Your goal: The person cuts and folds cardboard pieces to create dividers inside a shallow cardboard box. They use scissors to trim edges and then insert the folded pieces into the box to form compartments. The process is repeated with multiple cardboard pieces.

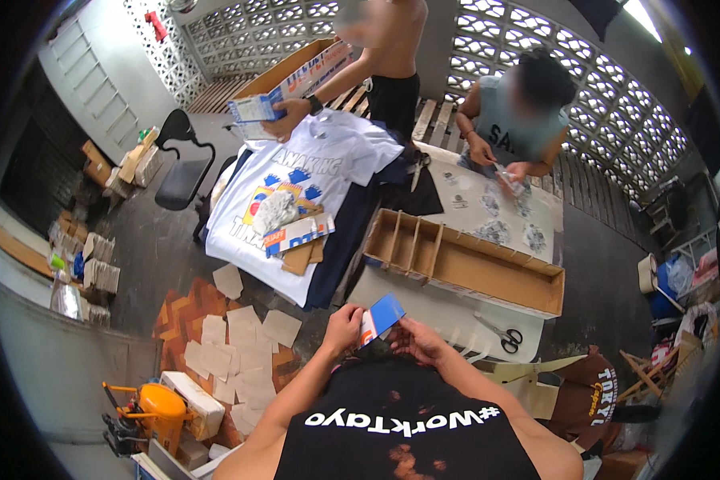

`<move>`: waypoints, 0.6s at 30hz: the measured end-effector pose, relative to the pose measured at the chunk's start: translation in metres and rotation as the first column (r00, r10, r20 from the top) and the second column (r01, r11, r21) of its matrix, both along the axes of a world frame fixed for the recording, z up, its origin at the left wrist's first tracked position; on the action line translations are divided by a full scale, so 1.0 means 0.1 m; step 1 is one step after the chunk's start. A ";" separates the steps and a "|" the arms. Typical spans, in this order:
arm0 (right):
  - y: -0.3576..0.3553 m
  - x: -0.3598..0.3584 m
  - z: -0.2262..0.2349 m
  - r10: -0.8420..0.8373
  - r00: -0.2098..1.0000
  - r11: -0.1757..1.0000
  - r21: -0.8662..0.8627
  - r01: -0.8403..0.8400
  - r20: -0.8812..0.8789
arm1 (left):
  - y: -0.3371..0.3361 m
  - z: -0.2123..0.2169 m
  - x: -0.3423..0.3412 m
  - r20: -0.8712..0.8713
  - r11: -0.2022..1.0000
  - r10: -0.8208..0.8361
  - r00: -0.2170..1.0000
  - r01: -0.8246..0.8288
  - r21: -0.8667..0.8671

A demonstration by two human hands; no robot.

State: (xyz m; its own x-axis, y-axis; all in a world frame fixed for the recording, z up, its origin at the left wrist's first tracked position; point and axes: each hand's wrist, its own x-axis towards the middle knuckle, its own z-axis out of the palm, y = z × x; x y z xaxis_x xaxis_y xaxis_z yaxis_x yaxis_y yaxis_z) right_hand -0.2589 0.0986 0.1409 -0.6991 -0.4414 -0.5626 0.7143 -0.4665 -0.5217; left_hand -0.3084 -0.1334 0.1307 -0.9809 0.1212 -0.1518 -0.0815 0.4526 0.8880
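Before the wearer's chest, the left hand (pixel 344 328) pinches the blue-and-white card (pixel 382 318), probably to steady it; the right hand (pixel 416 338) curls at its four-o'clock edge, its grip unclear to me. Scissors (pixel 510 341) at three o'clock and a divided box (pixel 496 276) at two seem handily placed.

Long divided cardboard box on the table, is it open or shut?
Open: no lid covers the long cardboard box, and its bottom and inner walls show from above.
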 end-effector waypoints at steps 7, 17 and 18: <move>-0.18 -0.28 0.13 -0.024 0.988 0.993 -0.115 0.007 -0.152 | -0.15 0.22 -0.42 -0.092 0.998 -0.040 0.995 0.043 0.040; -0.31 -0.08 0.33 -0.427 0.902 0.870 0.243 0.430 -0.068 | -2.15 0.66 -2.40 -0.821 0.969 0.135 0.555 -0.247 -0.008; -0.24 -0.02 0.37 -0.459 0.886 0.838 0.296 0.458 -0.071 | -2.39 0.95 -2.53 -0.703 0.834 0.451 0.550 -0.541 0.112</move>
State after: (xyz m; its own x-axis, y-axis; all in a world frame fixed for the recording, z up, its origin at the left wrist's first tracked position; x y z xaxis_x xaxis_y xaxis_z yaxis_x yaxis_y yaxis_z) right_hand -0.2611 0.0745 0.1781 -0.7781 0.1163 -0.6173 0.4593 -0.5650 -0.6855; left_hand -0.5618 -0.3725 0.2260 -0.7014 -0.3898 0.5967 0.2756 0.6238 0.7314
